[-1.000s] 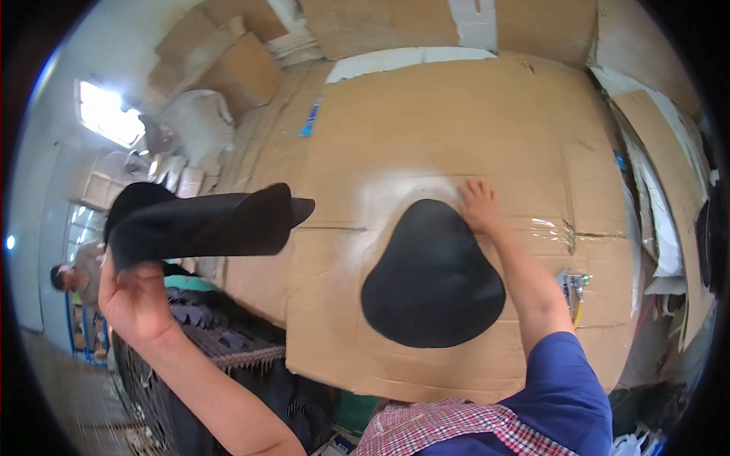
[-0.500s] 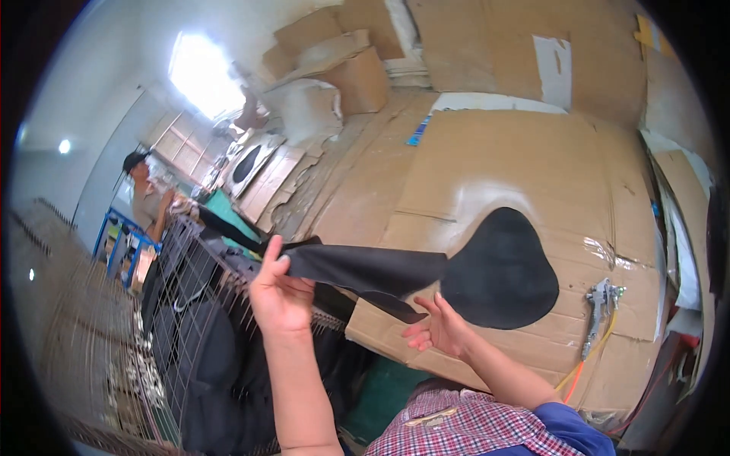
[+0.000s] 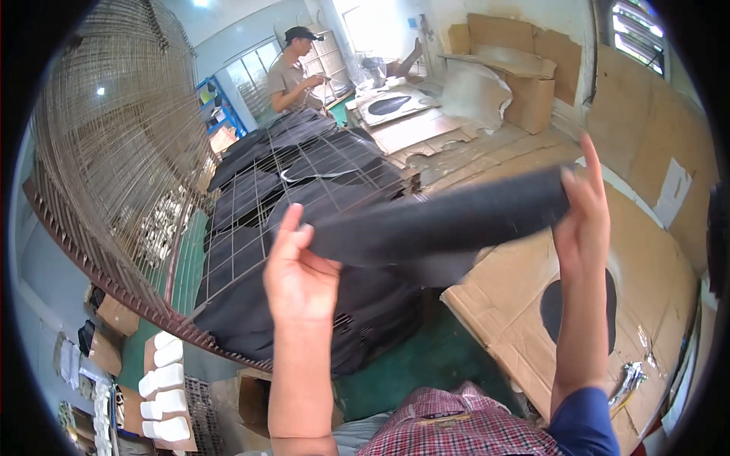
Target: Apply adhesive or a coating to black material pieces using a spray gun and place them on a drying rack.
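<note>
We find a black sheet [image 3: 456, 219] aloft mid-frame, its ends gripped by left hand [image 3: 302, 281] and right hand [image 3: 585, 209], other sheets [image 3: 243, 201] already at the wire rack [image 3: 163, 318], centre-left, one sheet [image 3: 557, 308] left on the surface [image 3: 502, 292], lower right.

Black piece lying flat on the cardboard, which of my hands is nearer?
Right. Your right hand is above the flat black piece in the picture, its forearm crossing in front; your left hand is farther away, leftward.

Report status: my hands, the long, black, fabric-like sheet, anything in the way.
Left fingers and right fingers gripping opposite ends. Long, black, fabric-like sheet aloft, blurred. Flat black pieces beyond it; clearance unclear.
</note>
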